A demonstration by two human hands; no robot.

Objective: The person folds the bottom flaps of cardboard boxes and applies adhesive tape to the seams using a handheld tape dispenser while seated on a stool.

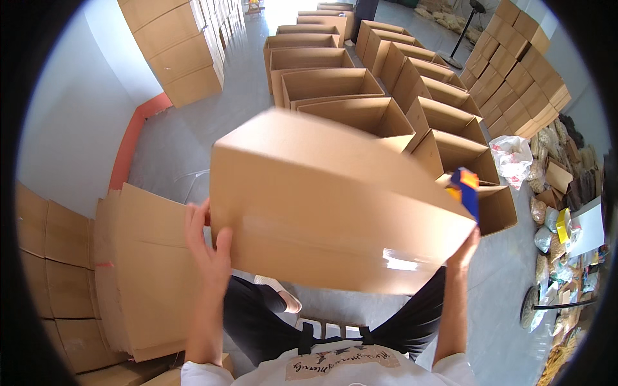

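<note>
A large cardboard box (335,212) is lifted and tilted in front of me, partly blurred by motion. A shiny strip of clear tape (399,259) lies on its near face. My left hand (211,248) supports the box's left end, its thumb against the near face and some fingers hidden behind the edge. At the lower right corner, my right hand (465,249) grips the box; its fingers are mostly hidden. Just above that hand a blue and orange object (468,193) sticks up, and I cannot tell its kind or whether the hand holds it.
Two rows of open-topped cardboard boxes (331,83) stretch ahead. Flattened cardboard (154,270) leans at my left beside stacked cartons (61,283). More cartons (515,71) stand far right. Plastic bags (512,157) and loose goods line the right side, near a black stand (531,307).
</note>
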